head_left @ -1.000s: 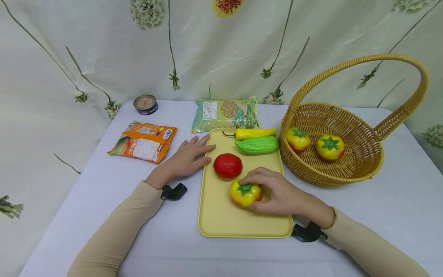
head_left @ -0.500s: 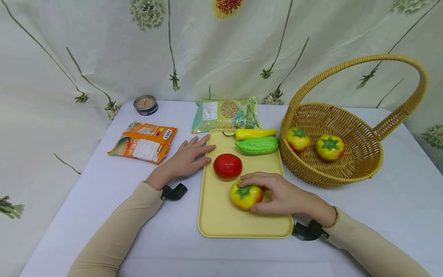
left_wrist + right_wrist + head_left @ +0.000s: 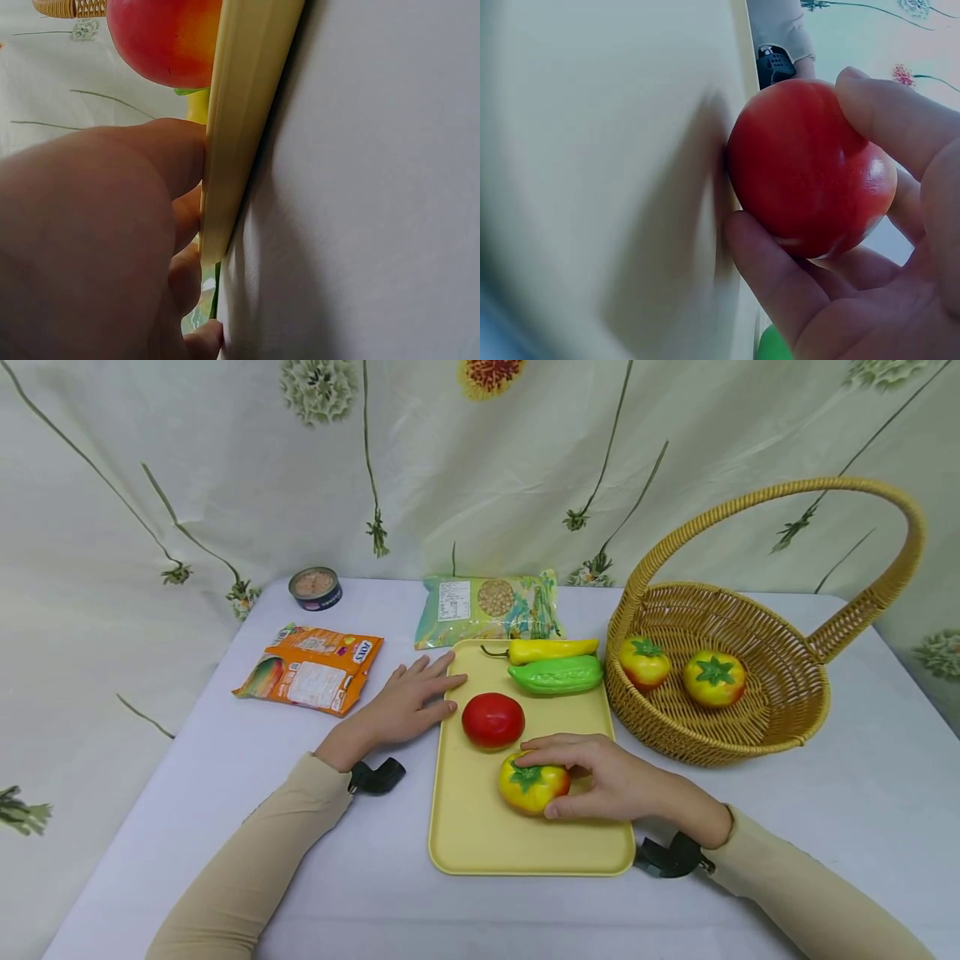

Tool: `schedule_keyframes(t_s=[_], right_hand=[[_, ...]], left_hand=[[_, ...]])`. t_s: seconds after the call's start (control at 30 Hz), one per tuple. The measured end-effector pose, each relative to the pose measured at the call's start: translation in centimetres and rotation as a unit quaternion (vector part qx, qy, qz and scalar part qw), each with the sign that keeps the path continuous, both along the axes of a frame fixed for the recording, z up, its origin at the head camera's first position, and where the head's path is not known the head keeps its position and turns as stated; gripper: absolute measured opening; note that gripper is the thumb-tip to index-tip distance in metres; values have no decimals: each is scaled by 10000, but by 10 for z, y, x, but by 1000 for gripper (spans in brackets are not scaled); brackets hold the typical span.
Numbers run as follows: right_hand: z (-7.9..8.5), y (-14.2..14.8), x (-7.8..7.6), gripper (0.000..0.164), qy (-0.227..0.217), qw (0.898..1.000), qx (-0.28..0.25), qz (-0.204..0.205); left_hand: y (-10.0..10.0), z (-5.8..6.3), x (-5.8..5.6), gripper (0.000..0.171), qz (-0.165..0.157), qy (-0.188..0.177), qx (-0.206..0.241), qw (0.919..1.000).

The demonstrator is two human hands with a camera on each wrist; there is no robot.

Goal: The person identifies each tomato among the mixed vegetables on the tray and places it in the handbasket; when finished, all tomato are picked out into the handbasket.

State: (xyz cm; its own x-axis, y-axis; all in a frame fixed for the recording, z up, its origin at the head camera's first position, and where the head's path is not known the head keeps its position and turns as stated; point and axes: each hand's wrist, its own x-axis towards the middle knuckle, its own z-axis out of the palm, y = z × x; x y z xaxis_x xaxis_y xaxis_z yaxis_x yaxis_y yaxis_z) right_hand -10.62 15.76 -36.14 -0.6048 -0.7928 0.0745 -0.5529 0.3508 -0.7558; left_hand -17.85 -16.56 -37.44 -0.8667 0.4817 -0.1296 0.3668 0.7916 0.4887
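Note:
A yellow-and-red tomato [image 3: 534,787] with a green star-shaped top sits on the yellow tray [image 3: 517,853]. My right hand [image 3: 603,781] grips it from the right, fingers over the top and thumb low on the near side. The right wrist view shows the red side of this tomato [image 3: 810,169] between thumb and fingers, close beside the tray surface. My left hand [image 3: 408,700] rests at the tray's left edge with fingers extended, fingertips on the rim [image 3: 229,142]. Just right of those fingers lies a red tomato [image 3: 493,721], its green top not showing.
A yellow pepper [image 3: 555,649] and a bumpy green vegetable [image 3: 557,675] lie at the tray's far end. The wicker basket [image 3: 720,754] at right holds two more tomatoes. Around are an orange snack bag [image 3: 311,668], an open can [image 3: 315,587] and a green bag [image 3: 487,607].
My right hand and the tomato under it have shifted very slightly to the right and nearer, with the grip kept. My left hand stays in place.

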Motion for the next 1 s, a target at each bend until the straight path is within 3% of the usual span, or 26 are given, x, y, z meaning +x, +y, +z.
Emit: schedule_keyframes(t_s=[0.8,1.0], right_hand=[[2,0,-1,53,-57,10000,71,21],[7,5,-1,54,-42,9999,66,-144]], left_hand=[[-2,-1,-1,53,22,-21,34,10000],[0,-2,-1,52,3,-18,44,10000]])
